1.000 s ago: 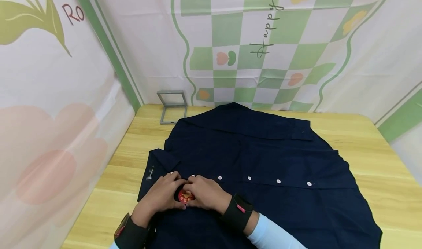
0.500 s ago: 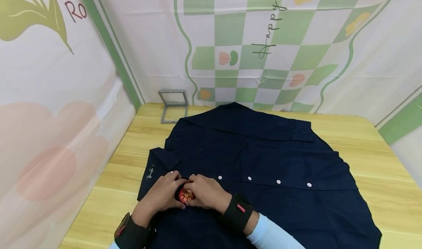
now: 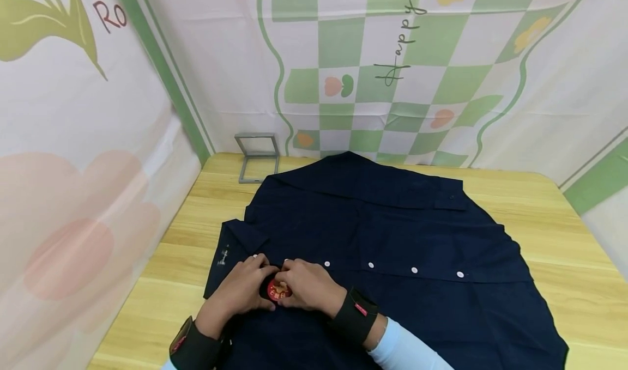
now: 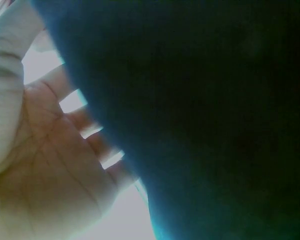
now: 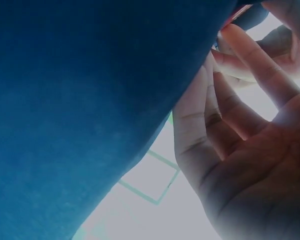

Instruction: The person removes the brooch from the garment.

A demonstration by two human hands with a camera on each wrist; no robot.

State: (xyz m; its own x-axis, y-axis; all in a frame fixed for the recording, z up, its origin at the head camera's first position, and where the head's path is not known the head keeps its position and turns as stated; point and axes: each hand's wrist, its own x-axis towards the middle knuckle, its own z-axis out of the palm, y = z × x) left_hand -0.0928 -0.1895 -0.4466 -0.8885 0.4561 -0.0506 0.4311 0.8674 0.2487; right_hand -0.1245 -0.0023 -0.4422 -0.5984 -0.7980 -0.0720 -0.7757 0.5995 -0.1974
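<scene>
A navy buttoned shirt (image 3: pixel 407 315) lies spread out, its collar (image 3: pixel 240 239) toward the left. Both hands work at its chest, around a round red badge (image 3: pixel 279 290) with a gold figure. My left hand (image 3: pixel 237 287) holds the shirt cloth beside the badge, thumb below and fingers above; in the left wrist view its fingertips are hidden behind dark fabric (image 4: pixel 190 120). From the other side, my right hand (image 3: pixel 311 287) pinches the badge between thumb and index finger. In the right wrist view, the right fingers (image 5: pixel 262 65) reach the badge's edge behind raised blue cloth (image 5: pixel 80 110).
A grey, hinged, see-through frame (image 3: pixel 259 156) stands half unfolded at the back left of the wooden table (image 3: pixel 171 261). Patterned curtains (image 3: pixel 206 59) hang behind and to the left. White buttons (image 3: pixel 370 265) run along the shirt's placket.
Between my hands, the red badge has turned slightly and shifted a touch to the right. Both hands otherwise keep nearly the same place.
</scene>
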